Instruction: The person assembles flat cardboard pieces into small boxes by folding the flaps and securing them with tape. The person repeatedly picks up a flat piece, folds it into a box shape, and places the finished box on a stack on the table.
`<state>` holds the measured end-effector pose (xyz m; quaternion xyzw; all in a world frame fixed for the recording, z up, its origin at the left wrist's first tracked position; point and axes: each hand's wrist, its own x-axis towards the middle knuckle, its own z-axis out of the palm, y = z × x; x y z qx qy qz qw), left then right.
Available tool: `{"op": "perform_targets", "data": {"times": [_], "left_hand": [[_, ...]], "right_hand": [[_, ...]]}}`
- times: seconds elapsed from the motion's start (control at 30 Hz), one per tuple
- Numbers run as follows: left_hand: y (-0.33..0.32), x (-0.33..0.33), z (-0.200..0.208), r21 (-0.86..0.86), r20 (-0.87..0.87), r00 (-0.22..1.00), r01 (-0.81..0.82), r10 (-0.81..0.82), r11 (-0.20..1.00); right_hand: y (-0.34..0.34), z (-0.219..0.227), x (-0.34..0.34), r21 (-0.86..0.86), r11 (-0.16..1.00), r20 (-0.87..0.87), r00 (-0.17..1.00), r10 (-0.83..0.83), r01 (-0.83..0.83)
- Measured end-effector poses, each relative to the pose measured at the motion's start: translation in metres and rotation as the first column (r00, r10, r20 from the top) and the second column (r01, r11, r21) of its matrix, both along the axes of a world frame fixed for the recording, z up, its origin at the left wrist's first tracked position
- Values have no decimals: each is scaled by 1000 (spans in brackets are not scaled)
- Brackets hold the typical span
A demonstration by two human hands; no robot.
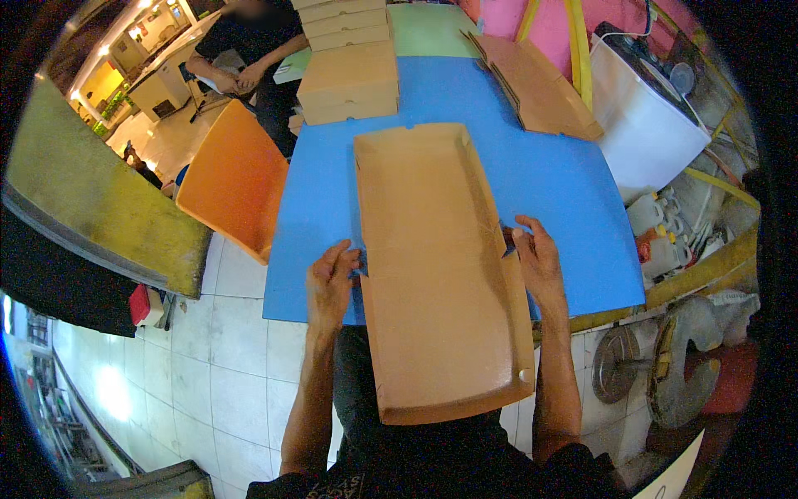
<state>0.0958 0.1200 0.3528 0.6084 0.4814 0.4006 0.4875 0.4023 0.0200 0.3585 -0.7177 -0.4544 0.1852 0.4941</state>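
Note:
An unfolded brown cardboard box (432,241) lies open in front of me, its base and lid joined at a fold across the middle. Its walls stand up around the rim, and the near half reaches past the table edge over my lap. My left hand (331,283) is at the box's left side by the fold, fingers curled against the edge. On the opposite side, my right hand (540,264) has its fingers bent at the side flap near the fold. Some fingertips are hidden by the box walls.
The box rests on a blue table (573,224). Closed cardboard boxes (349,79) are stacked at the far left, and flat cardboard sheets (544,87) lie far right. An orange chair (237,179) stands left, a white appliance (648,125) right. A person (249,58) sits beyond the chair.

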Motion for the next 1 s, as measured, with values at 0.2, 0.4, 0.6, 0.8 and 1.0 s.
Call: {"op": "perform_targets", "data": {"times": [0.2, 0.4, 0.6, 0.8, 1.0], "left_hand": [[-4, -11, -8, -154, 45, 999, 15, -8, 988], [-8, -10, 10, -165, -105, 989, 85, -104, 983], [-23, -9, 21, -161, 56, 994, 101, -93, 982], [-56, -22, 13, -79, -92, 996, -9, 2, 997], [-78, -29, -10, -77, -243, 966, -107, 85, 991]], "right_hand": [[-4, -18, -2, -12, 995, -170, 981, 96, -99], [-3, 13, -13, -120, 962, -259, 943, 208, -245], [2, 32, -17, -247, 952, 6, 982, 190, -183], [-36, 25, -29, -15, 992, 142, 982, 126, -125], [-71, 27, -35, -355, 912, 36, 972, 232, -204]]}}
